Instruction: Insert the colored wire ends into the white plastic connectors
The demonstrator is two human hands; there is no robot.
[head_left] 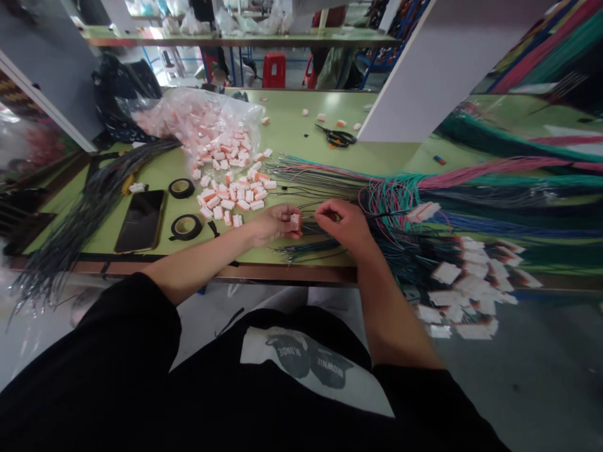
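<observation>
Between the fingers of my left hand (pixel 276 225) is a small white-and-orange connector housing (pixel 295 221), held just above the table's front part. My right hand (pixel 346 226) is a short way to its right, thumb and forefinger pinched together. Whatever is in that pinch is too fine to make out. Thin dark wires (pixel 308 231) lie under and between both hands. A pile of similar connector housings (pixel 235 198) spreads left of my left hand, spilling from a clear plastic bag (pixel 207 116).
Bundled wires (pixel 400 188) stretch right, with wired connectors (pixel 471 282) over the front edge. Black scissors (pixel 336 136) lie near a white post (pixel 414 69). Leftward are two tape rolls (pixel 186 227) (pixel 181 188), a phone (pixel 140 221) and a grey wire bundle (pixel 106 194).
</observation>
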